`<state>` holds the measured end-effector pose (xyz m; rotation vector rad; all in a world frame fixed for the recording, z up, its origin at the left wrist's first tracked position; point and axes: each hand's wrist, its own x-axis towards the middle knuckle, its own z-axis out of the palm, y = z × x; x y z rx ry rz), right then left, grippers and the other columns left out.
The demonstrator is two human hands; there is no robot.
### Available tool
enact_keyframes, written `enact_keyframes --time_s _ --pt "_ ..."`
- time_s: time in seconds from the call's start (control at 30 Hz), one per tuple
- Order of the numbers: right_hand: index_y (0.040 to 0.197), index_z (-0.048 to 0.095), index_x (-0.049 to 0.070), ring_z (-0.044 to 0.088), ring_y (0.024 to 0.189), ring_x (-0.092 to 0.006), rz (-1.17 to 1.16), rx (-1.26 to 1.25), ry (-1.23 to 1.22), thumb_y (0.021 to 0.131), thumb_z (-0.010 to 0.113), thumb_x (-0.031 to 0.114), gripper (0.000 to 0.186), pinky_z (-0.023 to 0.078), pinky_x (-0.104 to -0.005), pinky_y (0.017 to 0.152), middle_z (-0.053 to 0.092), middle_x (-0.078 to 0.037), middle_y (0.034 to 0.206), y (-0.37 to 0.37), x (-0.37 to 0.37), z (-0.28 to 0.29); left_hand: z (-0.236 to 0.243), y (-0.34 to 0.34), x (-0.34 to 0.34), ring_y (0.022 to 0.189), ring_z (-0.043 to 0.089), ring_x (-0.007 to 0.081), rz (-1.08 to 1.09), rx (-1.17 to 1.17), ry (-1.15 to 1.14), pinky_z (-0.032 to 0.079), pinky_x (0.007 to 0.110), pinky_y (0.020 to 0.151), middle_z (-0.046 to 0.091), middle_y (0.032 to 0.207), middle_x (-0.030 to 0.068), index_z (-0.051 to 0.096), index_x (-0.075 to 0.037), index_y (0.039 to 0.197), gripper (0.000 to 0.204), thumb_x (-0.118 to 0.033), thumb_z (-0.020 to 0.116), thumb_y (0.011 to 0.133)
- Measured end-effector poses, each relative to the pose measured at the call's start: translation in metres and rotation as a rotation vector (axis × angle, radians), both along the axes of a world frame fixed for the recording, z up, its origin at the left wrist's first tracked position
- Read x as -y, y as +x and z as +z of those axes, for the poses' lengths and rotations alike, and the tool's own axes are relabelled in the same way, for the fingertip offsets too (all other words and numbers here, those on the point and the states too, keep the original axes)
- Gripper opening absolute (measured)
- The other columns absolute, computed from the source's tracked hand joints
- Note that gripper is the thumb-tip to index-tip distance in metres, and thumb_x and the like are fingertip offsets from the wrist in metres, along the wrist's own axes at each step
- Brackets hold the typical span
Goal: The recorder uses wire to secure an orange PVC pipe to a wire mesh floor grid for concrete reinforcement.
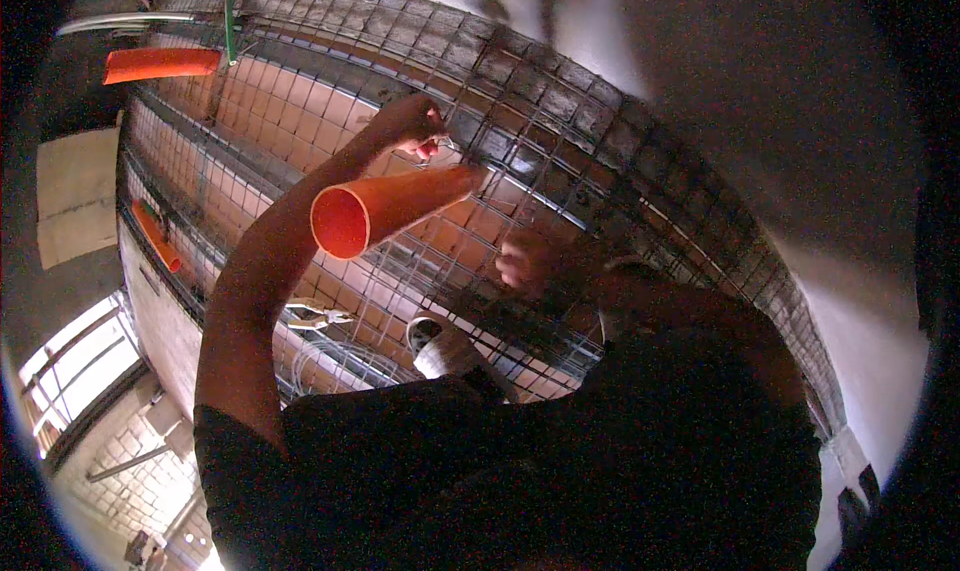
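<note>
An orange plastic pipe (410, 206) rises through the steel wire mesh (270, 101), its open end toward me. Just beyond it, my left hand (412, 127) is closed over the mesh, fingertips pinched on a short length of thin wire (446, 143). My right hand (525, 263) is at the mesh to the right of the pipe, in shadow, its fingers curled together; whatever they hold is hidden. Light-handled pliers (318, 315) lie on the mesh below my left forearm, near a loose coil of wire (335, 363).
My shoe (445, 349) rests on the mesh close to the coil. Farther left are another orange pipe (160, 65), a green tube (230, 31) and a smaller orange pipe (156, 236). A pale wall (730, 101) borders the mesh on the right. A bright opening (85, 361) shows at lower left.
</note>
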<state>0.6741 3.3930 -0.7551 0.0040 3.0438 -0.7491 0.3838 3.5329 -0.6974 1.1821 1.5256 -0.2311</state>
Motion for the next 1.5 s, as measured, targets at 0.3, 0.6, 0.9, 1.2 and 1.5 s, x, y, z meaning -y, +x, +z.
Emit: enact_keyframes --time_s 0.3,0.6,0.9,1.2,1.5 --pt "0.108 0.056 0.006 0.055 0.097 -0.0265 -0.221 -0.145 0.056 0.077 0.058 0.018 0.034 0.044 -0.0412 0.087 0.057 -0.009 0.105 0.022 0.029 0.039 0.001 -0.010 -0.001 0.055 0.065 0.0138 -0.321 -0.137 0.212 0.054 0.028 0.052 0.067 0.067 0.0078 0.066 0.000 0.075 0.023 -0.020 0.062 0.085" --pt "0.099 0.056 0.007 0.056 0.093 -0.0272 -0.233 -0.201 -0.119 0.080 0.058 0.016 0.021 0.048 -0.0452 0.080 0.054 -0.011 0.104 0.034 0.040 0.000 -0.016 -0.019 0.010 0.053 0.063 0.0142 -0.245 0.058 0.180 0.051 0.029 0.055 0.066 0.064 0.0071 0.065 -0.003 0.071 0.028 -0.027 0.063 0.085" --pt "0.098 0.057 0.005 0.057 0.090 -0.0305 -0.373 -0.209 -0.098 0.083 0.058 0.014 0.018 0.049 -0.0435 0.074 0.056 -0.013 0.098 0.048 0.041 -0.004 0.001 -0.005 0.004 0.053 0.062 0.0199 -0.391 -0.154 0.291 0.049 0.037 0.057 0.062 0.059 0.0062 0.064 -0.009 0.067 0.040 -0.044 0.059 0.084" --pt "0.109 0.054 0.002 0.057 0.068 -0.0197 -0.741 -0.355 -1.130 0.088 0.060 0.021 0.029 0.048 -0.0364 0.058 0.055 -0.010 0.082 0.073 0.007 -0.088 0.005 0.010 0.001 0.058 0.064 0.0232 -0.468 -0.214 0.359 0.050 0.039 0.061 0.061 0.054 0.0051 0.065 -0.009 0.060 0.043 -0.044 0.058 0.084" --pt "0.118 0.052 0.003 0.058 0.066 -0.0165 -0.803 0.099 -0.938 0.084 0.062 0.022 0.040 0.048 -0.0318 0.060 0.059 -0.011 0.090 0.032 -0.105 0.033 -0.027 -0.022 0.000 0.060 0.064 0.0255 -0.346 -0.073 0.211 0.050 0.041 0.059 0.063 0.058 0.0057 0.067 -0.009 0.064 0.041 -0.043 0.058 0.084"
